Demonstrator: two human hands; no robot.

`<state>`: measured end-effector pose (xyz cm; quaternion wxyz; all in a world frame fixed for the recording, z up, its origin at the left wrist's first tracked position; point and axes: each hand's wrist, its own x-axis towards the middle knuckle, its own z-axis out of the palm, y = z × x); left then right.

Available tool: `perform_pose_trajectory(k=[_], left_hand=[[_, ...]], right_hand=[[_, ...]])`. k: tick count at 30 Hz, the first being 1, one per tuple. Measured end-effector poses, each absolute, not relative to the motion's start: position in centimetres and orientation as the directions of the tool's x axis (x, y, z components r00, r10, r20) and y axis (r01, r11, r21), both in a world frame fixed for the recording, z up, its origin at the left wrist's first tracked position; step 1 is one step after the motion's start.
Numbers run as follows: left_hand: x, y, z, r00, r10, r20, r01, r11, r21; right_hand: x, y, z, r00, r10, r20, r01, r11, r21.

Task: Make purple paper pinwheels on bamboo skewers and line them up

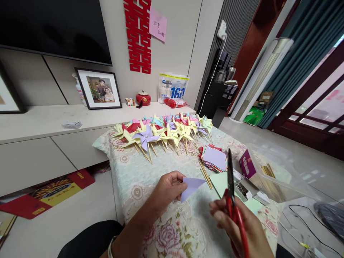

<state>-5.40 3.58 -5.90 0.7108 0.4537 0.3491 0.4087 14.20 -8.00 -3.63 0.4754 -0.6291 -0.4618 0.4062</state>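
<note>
Left hand (pixel 168 190) grip pinches folded lilac paper triangle (pixel 191 187) above floral-cloth surface (pixel 139 172). Right hand (pixel 236 224) grip clasps red-handled scissors (pixel 231 190), blades closed, upright. Right: stack of coloured paper squares (pixel 214 158), wooden sticks (pixel 205 174). Far: row of paper pinwheels (pixel 163 132).

Left hand (pixel 168 190) raised, fingers (pixel 178 178) pinched shut — right hand (pixel 236 222) lower, curled closed, both forearms angled inward.

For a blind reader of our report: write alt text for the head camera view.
A person's left hand holds a folded lilac paper while the right hand grips red-handled scissors, blades pointing up, over a floral tablecloth. Behind lie rows of paper pinwheels on sticks, a stack of coloured paper squares and a clear plastic box.
</note>
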Motion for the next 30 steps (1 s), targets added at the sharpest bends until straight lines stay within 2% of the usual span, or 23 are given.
perform_pose_trajectory(k=[4, 10, 15, 17, 22, 26, 30], left_hand=[[-5.1, 3.6, -6.1, 0.375, 0.913, -0.162, -0.303, 0.286, 0.909], [-4.9, 3.4, -6.8, 0.359, 0.922, -0.143, -0.292, 0.256, 0.922], [-5.9, 3.6, -6.2, 0.440, 0.894, -0.086, -0.284, 0.229, 0.931], [-6.6, 3.9, -5.8, 0.471, 0.882, -0.014, -0.280, 0.165, 0.946], [-7.5, 4.1, -5.6, 0.548, 0.802, 0.238, -0.235, -0.125, 0.964], [-7.3, 3.9, -5.7, 0.550, 0.775, 0.312, -0.224, -0.223, 0.949], [-7.3, 4.0, -5.4, 0.542, 0.764, 0.350, -0.184, -0.298, 0.937]], right_hand=[[11.9, -4.1, -3.3, 0.232, 0.969, -0.088, 0.147, -0.124, -0.981], [9.3, -1.6, -3.7, 0.233, 0.971, -0.050, 0.127, -0.081, -0.989], [9.5, -1.4, -4.5, 0.204, 0.971, -0.127, -0.035, -0.123, -0.992], [9.9, -1.6, -4.6, 0.146, 0.973, -0.179, -0.139, -0.159, -0.977], [10.5, -2.1, -4.4, 0.017, 0.959, -0.282, -0.345, -0.259, -0.902], [10.4, -2.3, -4.5, -0.033, 0.951, -0.307, -0.403, -0.293, -0.867], [10.4, -2.9, -4.2, -0.106, 0.943, -0.315, -0.376, -0.331, -0.865]])
